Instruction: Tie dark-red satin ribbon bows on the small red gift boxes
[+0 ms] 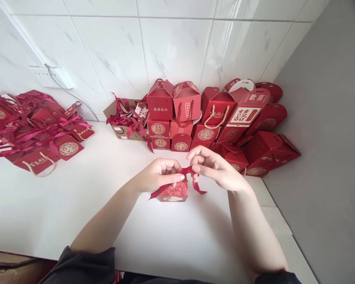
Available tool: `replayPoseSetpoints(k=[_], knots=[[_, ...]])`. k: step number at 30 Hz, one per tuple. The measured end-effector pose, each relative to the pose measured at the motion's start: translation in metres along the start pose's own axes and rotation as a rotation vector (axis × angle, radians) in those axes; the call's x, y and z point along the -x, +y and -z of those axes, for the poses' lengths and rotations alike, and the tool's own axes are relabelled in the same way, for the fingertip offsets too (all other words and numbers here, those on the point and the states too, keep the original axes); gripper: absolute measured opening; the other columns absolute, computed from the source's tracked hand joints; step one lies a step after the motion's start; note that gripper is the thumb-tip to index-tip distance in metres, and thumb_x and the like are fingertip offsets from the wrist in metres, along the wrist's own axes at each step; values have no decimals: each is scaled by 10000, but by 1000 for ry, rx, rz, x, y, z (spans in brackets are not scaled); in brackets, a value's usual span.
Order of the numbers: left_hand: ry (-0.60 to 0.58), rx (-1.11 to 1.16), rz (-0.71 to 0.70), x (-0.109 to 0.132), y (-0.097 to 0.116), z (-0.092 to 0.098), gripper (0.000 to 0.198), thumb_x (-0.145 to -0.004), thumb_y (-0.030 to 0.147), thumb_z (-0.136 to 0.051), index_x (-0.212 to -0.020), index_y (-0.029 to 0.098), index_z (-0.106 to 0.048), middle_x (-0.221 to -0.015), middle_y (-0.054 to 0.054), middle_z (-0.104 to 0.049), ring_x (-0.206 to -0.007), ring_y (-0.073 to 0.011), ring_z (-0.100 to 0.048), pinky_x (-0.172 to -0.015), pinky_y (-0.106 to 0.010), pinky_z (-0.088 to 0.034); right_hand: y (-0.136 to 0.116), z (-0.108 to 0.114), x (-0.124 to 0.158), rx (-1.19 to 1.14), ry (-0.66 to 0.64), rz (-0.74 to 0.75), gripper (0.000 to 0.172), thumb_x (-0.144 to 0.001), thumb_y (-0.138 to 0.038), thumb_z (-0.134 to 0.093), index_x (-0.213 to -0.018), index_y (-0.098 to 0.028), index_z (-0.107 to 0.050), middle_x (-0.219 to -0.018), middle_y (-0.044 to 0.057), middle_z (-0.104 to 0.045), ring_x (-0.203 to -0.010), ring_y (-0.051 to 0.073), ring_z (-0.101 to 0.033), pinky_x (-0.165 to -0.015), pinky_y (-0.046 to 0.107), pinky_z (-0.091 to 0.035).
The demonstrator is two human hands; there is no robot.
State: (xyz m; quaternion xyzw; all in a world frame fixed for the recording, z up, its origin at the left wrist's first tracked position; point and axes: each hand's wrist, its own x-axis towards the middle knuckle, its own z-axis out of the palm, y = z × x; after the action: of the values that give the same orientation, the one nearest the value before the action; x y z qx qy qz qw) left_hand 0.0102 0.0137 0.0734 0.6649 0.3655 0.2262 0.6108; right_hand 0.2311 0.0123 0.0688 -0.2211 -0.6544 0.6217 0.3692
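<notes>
A small red patterned gift box (174,193) with a pale cut-out shape on its front stands on the white table, centred before me. Across its top runs a dark red ribbon (185,170), one tail hanging to the left and another to the right. My left hand (162,173) pinches the ribbon at the box's top left, thumb laid over it. At the right, my right hand (214,167) holds the ribbon between thumb and fingers, its index finger raised and curved. The fingers hide part of the ribbon and the box top.
Stacked red gift boxes (205,133) stand against the tiled wall. Beside them, a cardboard box (122,132) holds loose ribbons and tags. Ribbon-tied red boxes (41,138) are heaped at the left. A cable hangs from the wall socket (51,77); a grey panel (322,130) bounds the right.
</notes>
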Motion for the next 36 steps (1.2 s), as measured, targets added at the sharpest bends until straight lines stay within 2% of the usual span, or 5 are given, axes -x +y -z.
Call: replayPoseSetpoints(k=[7, 13, 17, 25, 36], knots=[[-39, 45, 7, 8, 3, 6, 279, -805, 387, -697, -739, 117, -675, -520, 28, -567, -399, -35, -420, -409, -169, -342, 2, -2, -1, -79, 68, -12, 138, -899, -294, -637, -980, -211, -563, -557, -96, -403, -456, 48, -360, -439, 173, -278], [-98, 78, -6, 9, 5, 2, 348, -808, 462, -679, -847, 116, -700, -728, -68, -694, -562, -101, -597, -497, -203, -472, -3, -10, 1, 90, 124, -5, 176, -890, -336, -646, -966, -195, -573, -584, -84, -403, -518, 72, -403, -501, 206, -337], [-93, 92, 74, 8, 4, -6, 338, -814, 442, -682, -815, 106, -721, -712, -84, -698, -479, -87, -561, -392, -184, -401, -1, -20, 0, 125, 60, -40, 221, -902, -385, -619, -985, -185, -574, -606, -71, -440, -539, 89, -450, -536, 232, -391], [-135, 200, 72, 12, 9, -11, 232, -844, 326, -671, -890, 111, -745, -828, -99, -742, -706, -133, -675, -724, -292, -577, -1, -27, -1, 85, 68, -14, 176, -925, -352, -591, -974, -185, -563, -625, -72, -467, -532, 75, -498, -543, 215, -421], [-117, 178, 18, 12, 6, -9, 208, -769, 88, -575, -856, 112, -762, -896, -114, -769, -812, -203, -721, -780, -338, -581, 3, -34, -2, 58, 87, -24, 184, -912, -361, -610, -957, -188, -568, -611, -79, -446, -523, 81, -521, -538, 225, -435]])
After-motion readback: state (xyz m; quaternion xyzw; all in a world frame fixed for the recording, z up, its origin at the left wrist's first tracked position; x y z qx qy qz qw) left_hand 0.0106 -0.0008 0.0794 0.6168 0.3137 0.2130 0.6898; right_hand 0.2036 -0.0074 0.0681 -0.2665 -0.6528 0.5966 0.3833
